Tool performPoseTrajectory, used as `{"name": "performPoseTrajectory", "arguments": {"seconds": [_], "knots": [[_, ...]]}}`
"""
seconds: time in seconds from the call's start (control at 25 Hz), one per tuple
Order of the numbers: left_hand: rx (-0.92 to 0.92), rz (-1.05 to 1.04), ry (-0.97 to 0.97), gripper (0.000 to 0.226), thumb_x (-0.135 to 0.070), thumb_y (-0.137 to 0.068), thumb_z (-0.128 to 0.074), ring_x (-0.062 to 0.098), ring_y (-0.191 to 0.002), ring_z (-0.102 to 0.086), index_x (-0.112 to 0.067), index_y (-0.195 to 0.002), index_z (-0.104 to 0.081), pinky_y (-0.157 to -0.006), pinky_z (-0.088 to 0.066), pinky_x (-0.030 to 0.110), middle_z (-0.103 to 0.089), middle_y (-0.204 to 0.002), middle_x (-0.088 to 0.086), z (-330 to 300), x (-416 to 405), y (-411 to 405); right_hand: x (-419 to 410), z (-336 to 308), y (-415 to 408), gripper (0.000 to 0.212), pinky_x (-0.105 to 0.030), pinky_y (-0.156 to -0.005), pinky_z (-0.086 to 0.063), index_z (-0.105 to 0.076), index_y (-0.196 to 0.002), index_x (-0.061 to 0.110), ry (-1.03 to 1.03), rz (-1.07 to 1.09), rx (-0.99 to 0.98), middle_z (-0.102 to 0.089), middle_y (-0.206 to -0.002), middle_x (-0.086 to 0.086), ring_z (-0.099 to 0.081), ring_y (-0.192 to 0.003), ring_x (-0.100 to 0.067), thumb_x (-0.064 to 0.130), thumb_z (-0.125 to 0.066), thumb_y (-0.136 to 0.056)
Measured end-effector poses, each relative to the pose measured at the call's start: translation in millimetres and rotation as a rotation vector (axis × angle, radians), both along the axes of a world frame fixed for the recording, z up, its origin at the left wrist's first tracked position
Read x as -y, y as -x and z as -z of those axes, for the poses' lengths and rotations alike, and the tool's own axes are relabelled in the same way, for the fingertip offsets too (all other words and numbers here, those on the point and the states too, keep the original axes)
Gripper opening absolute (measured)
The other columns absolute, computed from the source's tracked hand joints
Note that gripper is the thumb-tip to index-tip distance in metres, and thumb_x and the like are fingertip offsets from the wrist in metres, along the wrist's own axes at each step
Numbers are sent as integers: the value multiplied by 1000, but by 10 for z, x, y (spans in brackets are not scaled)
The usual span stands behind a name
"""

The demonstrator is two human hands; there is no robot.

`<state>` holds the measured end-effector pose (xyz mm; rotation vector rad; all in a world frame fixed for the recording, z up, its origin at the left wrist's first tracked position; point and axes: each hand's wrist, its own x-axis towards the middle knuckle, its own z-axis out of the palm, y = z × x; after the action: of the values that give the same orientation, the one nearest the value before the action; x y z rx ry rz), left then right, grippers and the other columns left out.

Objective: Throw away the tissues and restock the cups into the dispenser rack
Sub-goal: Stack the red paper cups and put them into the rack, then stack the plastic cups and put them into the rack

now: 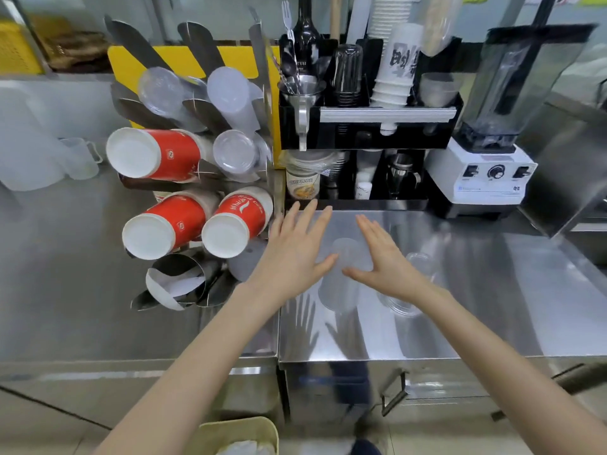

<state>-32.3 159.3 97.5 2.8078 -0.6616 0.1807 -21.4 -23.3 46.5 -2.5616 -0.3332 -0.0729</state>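
Both your hands hover flat over the steel counter (pixel 492 290), palms down, fingers spread, gripping nothing. Left hand (pixel 292 254) sits just in front of the rack (pixel 210 178); right hand (pixel 384 261) is beside it, thumbs nearly meeting.

Between and under them lies a frosted cup stack (pixel 341 284) on its side, mouth toward you. A clear cup (pixel 407 290) lies partly under your right wrist, also on its side.

These look featherweight and thin-walled, so squeeze gently or the wall will likely buckle. Smooth plastic on polished steel: expect them to roll or skate if you nudge them. Best grip, I'd say, is around the body near the rim, where the wall is stiffest, thumb one side and fingers the other. If the frosted ones are nested, hold the whole stack so none slides out.

The rack has an empty steel tube (pixel 177 280) at lower left, looking like the free slot. A bin (pixel 236 431) down by your feet holds something white, probably tissues.
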Motion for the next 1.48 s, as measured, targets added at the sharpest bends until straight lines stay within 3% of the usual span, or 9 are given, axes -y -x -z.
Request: {"name": "performPoseTrajectory", "arguments": {"seconds": [0.24, 0.4, 0.56, 0.76, 0.96, 1.08, 1.24, 1.36, 1.48], "knots": [[-358, 28, -27, 90, -47, -83, -53, 29, -144, -3, -17, -144, 6, -117, -11, 44, 3, -156, 13, 406, 316, -294, 244, 518, -52, 96, -29, -113, -13, 1, -144, 12, -127, 74, -277, -9, -156, -7, -12, -143, -22, 28, -67, -79], [-439, 3, 88, 94, -46, -82, -56, 26, -142, -16, -12, -143, 5, -114, -22, 43, -5, -156, 11, 619, 455, -464, 274, 796, -120, 87, -29, -108, -27, -15, -142, 10, -246, 140, -349, -33, -148, -12, -34, -135, -23, 27, -69, -77], [-532, -39, 284, 92, -41, -81, -59, 24, -139, -23, -15, -144, 3, -111, -25, 36, -14, -154, 10, 839, 502, -513, 284, 989, -160, 89, -26, -103, -28, -16, -142, 11, -279, 122, -388, -33, -147, -11, -35, -133, -23, 31, -71, -75], [-485, -72, 427, 80, -40, -79, -63, 25, -129, -41, -24, -140, -14, -99, -35, 30, -37, -145, 7, 994, 482, -539, 300, 1095, -182, 78, -45, -105, -38, -25, -140, 11, -251, 116, -433, -42, -138, -15, -46, -123, -29, 25, -68, -77], [-431, -111, 516, 76, -39, -78, -64, 23, -121, -47, -28, -137, -19, -89, -35, 25, -45, -138, 4, 1007, 415, -474, 268, 1070, -195, 51, -13, -75, -50, -39, -130, 7, -526, 205, -549, -59, -109, -10, -59, -91, -23, -1, -53, -83], [-408, -97, 564, 76, -40, -78, -64, 21, -125, -43, -30, -137, -18, -93, -33, 25, -42, -141, 2, 912, 368, -450, 260, 981, -210, 39, -27, -71, -49, -46, -123, 1, -792, 356, -598, -57, -99, -13, -54, -80, -27, -5, -51, -84], [-330, -81, 589, 78, -44, -77, -63, 22, -129, -40, -32, -138, -17, -97, -33, 27, -41, -143, 4, 713, 309, -430, 243, 770, -193, 30, -15, -49, -49, -49, -111, 4, -979, 446, -569, -58, -92, -15, -56, -57, -16, -8, -50, -84], [-272, -42, 608, 82, -42, -76, -64, 25, -128, -41, -30, -140, -14, -102, -34, 33, -41, -142, 7, 518, 293, -385, 250, 630, -208, 27, -20, -56, -51, -51, -111, 5, -1088, 483, -550, -59, -83, -13, -57, -59, -15, -4, -51, -85], [-197, 56, 616, 84, -40, -77, -63, 8, -135, -27, -32, -141, -11, -106, -24, 23, -28, -150, -6, 253, 300, -323, 217, 427, -218, 14, -15, -60, -54, -59, -99, 2, -1183, 404, -522, -62, -76, -7, -55, -67, -17, -1, -51, -87]]}}
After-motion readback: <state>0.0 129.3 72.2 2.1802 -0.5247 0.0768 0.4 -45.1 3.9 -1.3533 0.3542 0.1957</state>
